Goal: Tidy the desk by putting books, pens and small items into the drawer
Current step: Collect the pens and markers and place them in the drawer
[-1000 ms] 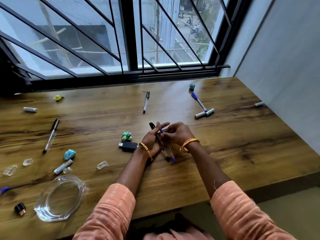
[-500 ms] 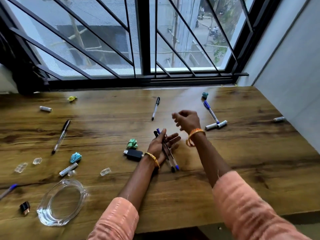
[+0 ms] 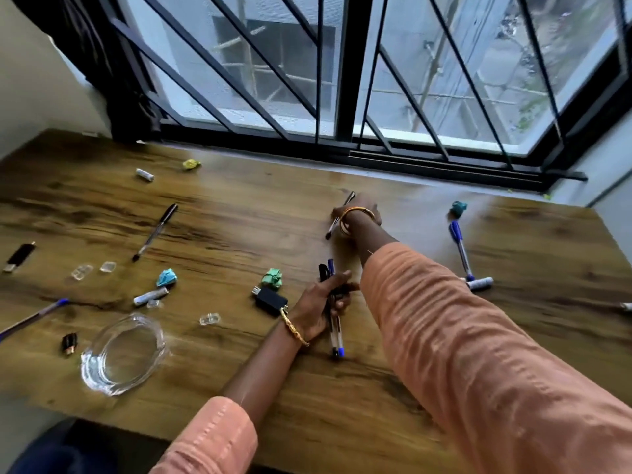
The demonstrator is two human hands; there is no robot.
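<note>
The black pen lies far back on the desk, its long axis slanting toward the window, directly under the outstretched right hand whose finger state I cannot tell, while the left hand grips two pens nearer in.

No readable text, labels or numbers anywhere (frame blurred), none on pens

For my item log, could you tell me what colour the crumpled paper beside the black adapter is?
Green; the crumpled paper shows best in the head view.
</note>
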